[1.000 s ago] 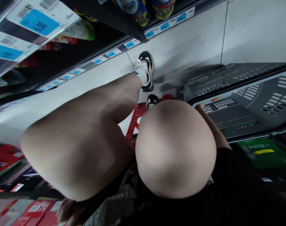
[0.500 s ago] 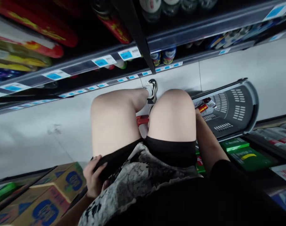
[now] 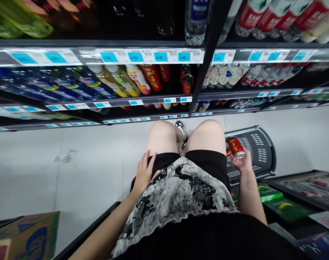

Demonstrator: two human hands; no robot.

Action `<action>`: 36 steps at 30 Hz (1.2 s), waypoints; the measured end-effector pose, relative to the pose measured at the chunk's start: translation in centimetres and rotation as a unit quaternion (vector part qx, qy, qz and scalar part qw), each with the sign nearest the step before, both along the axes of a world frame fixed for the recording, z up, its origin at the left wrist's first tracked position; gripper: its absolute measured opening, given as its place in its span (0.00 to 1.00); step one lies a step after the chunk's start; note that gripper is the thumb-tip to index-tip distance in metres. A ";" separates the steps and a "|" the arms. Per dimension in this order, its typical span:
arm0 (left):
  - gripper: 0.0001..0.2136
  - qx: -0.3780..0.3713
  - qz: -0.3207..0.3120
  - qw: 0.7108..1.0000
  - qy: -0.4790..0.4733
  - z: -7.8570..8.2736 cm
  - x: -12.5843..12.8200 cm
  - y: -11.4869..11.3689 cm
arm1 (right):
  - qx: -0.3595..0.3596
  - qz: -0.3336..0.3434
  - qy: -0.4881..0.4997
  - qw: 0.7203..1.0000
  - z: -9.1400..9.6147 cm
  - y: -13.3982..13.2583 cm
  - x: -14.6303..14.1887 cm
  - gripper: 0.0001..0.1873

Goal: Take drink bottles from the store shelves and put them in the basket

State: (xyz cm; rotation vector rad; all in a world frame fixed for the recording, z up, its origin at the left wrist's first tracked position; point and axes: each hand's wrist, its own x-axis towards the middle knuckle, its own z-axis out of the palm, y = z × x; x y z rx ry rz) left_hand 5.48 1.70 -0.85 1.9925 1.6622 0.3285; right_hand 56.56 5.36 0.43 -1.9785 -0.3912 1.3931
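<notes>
A red drink can (image 3: pixel 236 147) with yellow lettering is gripped in my right hand (image 3: pixel 243 160), its silver end tilted toward me. Hand and can are above the grey shopping basket (image 3: pixel 267 142), beside my right knee. Part of another red item (image 3: pixel 228 153) shows just left of the can, mostly hidden. My left hand (image 3: pixel 146 169) rests on my left thigh at the hem of the black shorts (image 3: pixel 164 161), its fingers spread and holding nothing.
Drink shelves (image 3: pixel 150 54) run across the front, with bottles, cans (image 3: pixel 187 83) and price labels. Green boxes (image 3: pixel 282 207) and a low shelf lie close on the right behind the basket. A cardboard carton (image 3: pixel 37 234) stands at the lower left. Pale floor tiles (image 3: pixel 94 155) lie between.
My right hand has come up from the basket's near side, now showing the red can in it. My left hand has moved forward onto the thigh. The view has risen, showing more shelves.
</notes>
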 end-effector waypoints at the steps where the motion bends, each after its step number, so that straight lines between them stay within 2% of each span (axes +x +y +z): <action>1: 0.30 -0.025 0.010 1.000 0.002 0.3 0.4 0.9 | 0.039 -0.015 0.018 0.999 1.7 0.3 -0.4 0.32; 3: 0.31 -0.061 0.045 0.997 0.012 0.8 1.3 3.3 | 0.125 -0.022 0.055 0.990 5.0 1.4 -1.7 0.31; 6: 0.36 -0.093 0.077 0.992 0.039 1.0 2.6 8.1 | 0.230 0.008 0.089 0.969 9.5 4.1 -4.9 0.31; 9: 0.40 -0.114 0.081 0.988 0.069 0.1 3.1 13.4 | 0.272 0.025 0.091 0.958 11.8 7.7 -9.3 0.36; 11: 0.38 -0.124 0.084 0.984 0.098 -0.8 2.9 16.4 | 0.275 0.021 0.115 0.954 11.7 10.5 -12.5 0.37; 13: 0.34 -0.133 0.090 0.979 0.126 -1.8 2.1 18.5 | 0.278 0.009 0.160 0.947 10.4 13.2 -15.5 0.39; 17: 0.29 -0.132 0.124 0.974 0.136 -3.4 -0.6 19.8 | 0.273 -0.008 0.254 0.928 6.8 16.5 -19.2 0.35; 20: 0.29 -0.127 0.137 0.977 0.101 -4.5 -3.3 19.3 | 0.280 0.025 0.312 0.907 5.6 17.1 -19.6 0.34; 25: 0.28 -0.139 0.170 0.973 0.064 -5.6 -6.2 18.7 | 0.290 0.070 0.376 0.877 5.7 16.8 -18.9 0.38; 30: 0.27 -0.146 0.184 0.970 0.060 -5.6 -5.9 19.1 | 0.262 0.052 0.368 0.891 5.2 16.2 -18.4 0.33; 36: 0.28 -0.138 0.151 0.976 0.078 -5.7 -4.4 19.8 | 0.288 -0.017 0.359 0.888 5.6 15.9 -18.0 0.31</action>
